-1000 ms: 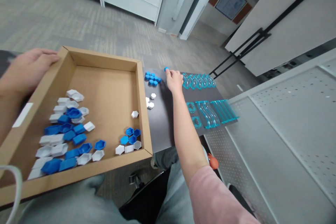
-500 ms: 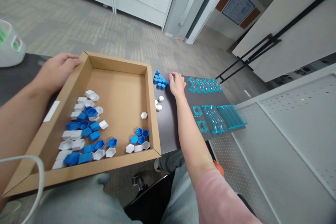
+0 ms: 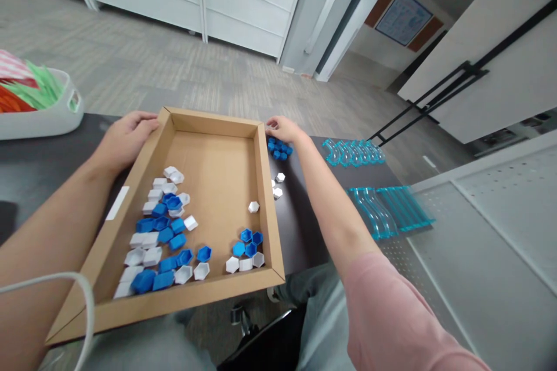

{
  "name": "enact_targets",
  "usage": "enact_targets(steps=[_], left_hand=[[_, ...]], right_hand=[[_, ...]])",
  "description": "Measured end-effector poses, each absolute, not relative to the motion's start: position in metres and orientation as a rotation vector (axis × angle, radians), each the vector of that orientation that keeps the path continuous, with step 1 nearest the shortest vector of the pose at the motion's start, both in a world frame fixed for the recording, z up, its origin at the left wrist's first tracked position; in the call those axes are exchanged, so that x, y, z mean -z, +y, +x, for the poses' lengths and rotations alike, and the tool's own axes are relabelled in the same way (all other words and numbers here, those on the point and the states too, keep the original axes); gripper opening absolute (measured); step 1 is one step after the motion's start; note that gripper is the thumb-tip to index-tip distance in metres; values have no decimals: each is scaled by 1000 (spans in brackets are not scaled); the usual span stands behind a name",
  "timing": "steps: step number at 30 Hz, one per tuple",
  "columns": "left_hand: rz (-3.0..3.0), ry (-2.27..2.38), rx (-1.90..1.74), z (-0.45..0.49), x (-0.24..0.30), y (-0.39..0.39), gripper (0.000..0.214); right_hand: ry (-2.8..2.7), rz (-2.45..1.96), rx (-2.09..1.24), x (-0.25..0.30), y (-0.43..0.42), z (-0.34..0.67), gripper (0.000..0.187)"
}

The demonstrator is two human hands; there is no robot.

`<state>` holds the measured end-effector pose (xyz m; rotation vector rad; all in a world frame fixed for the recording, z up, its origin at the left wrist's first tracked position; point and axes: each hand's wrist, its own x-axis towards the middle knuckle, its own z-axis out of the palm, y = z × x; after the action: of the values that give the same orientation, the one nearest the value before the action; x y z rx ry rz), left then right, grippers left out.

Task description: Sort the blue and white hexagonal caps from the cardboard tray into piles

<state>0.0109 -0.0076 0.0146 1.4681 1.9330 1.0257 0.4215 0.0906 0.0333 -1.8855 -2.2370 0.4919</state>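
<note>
A shallow cardboard tray (image 3: 213, 153) lies on the dark table, holding white and blue hexagonal pieces. Most of these, such as the blue piece (image 3: 143, 281), are heaped along its left side; a smaller cluster with a blue piece (image 3: 250, 249) sits in the near right corner. My left hand (image 3: 128, 139) grips the tray's left rim by the far corner. At the far right corner, my right hand (image 3: 282, 128) hovers over or touches small blue hexagonal pieces (image 3: 279, 149), fingers bent but apart. Whether its fingertips touch the tray is unclear. Small white pieces (image 3: 278, 192) lie nearer me.
Clear teal curved track pieces (image 3: 354, 152) line the table's far right, with wavy and straight teal pieces (image 3: 404, 208) nearer. On the left stands a white bin (image 3: 65, 107) with green, orange and red-checked contents. A white cable (image 3: 85, 290) crosses the tray's near left corner.
My right hand has moved left, from the far side of the small blue pieces to the tray's far right corner. My left hand stays at the rim. The camera view has shifted left.
</note>
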Motion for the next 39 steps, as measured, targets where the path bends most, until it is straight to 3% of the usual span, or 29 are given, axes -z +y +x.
enact_targets(steps=[7, 14, 24, 36, 39], left_hand=[[1482, 1929, -1006, 11, -16, -9, 40], [1493, 1905, -1022, 10, -13, -7, 42], [1504, 1988, -961, 11, -10, -5, 51], [1464, 2007, -974, 17, -20, -12, 45], [1463, 2002, -989, 19, -21, -13, 43]], right_hand=[[-1972, -1804, -438, -31, 55, 447, 30], [-1997, -1730, -399, -26, 47, 445, 40], [-2243, -1663, -495, -11, 79, 431, 15], [-1555, -1397, -690, 12, 43, 485, 41], [-1390, -1415, -675, 26, 27, 486, 39]])
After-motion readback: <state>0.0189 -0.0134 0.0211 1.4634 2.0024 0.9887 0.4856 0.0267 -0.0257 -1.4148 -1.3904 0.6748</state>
